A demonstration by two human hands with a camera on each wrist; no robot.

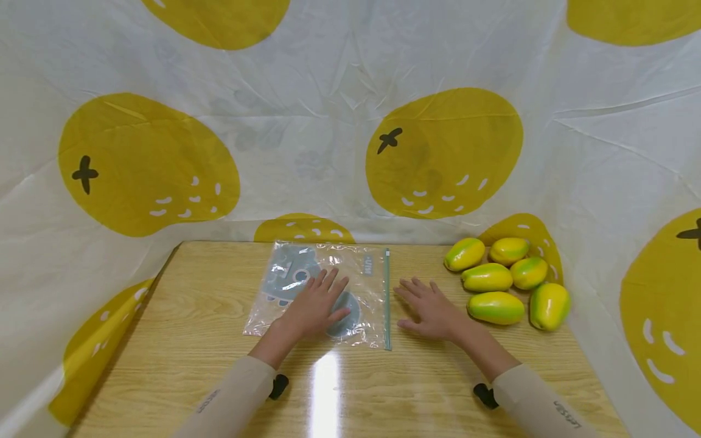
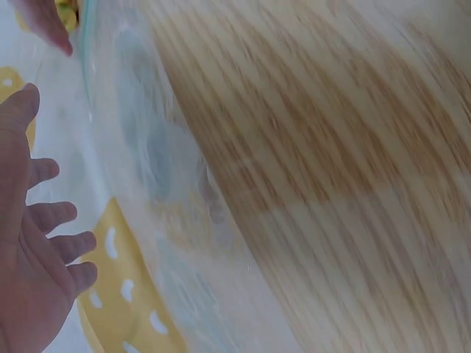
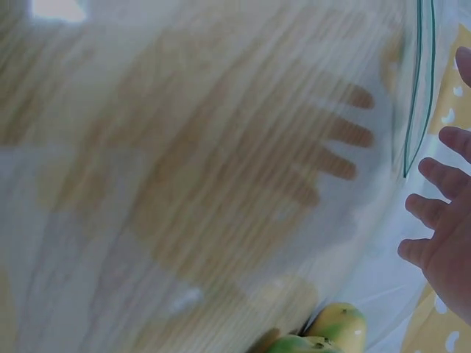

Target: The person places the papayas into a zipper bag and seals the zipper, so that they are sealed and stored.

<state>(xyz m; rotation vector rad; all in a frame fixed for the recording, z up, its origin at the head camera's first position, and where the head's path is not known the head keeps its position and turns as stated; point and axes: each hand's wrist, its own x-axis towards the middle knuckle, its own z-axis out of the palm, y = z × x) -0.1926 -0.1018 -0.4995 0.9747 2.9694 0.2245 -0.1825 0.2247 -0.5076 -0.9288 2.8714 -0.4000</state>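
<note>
A clear zip bag (image 1: pixel 367 310) with a blue-grey cartoon print lies flat on the wooden table, its green zip edge on the right. Over the bag's print is my left hand (image 1: pixel 314 307), fingers spread and nothing held. In the left wrist view that hand (image 2: pixel 33 243) shows extended, parted fingers. My right hand (image 1: pixel 429 310) is just right of the zip edge, with straight, spread fingers holding nothing. The right wrist view shows the same hand (image 3: pixel 445 228) near the green zip strip (image 3: pixel 418 95), its reflection on the glossy tabletop.
Several yellow-green mangoes (image 1: pixel 495 308), seemingly papayas in shape, sit grouped at the table's back right. A white cloth (image 1: pixel 306 164) printed with large yellow fruit hangs behind and at both sides of the table (image 1: pixel 208 316). Bright glare marks the tabletop's front middle.
</note>
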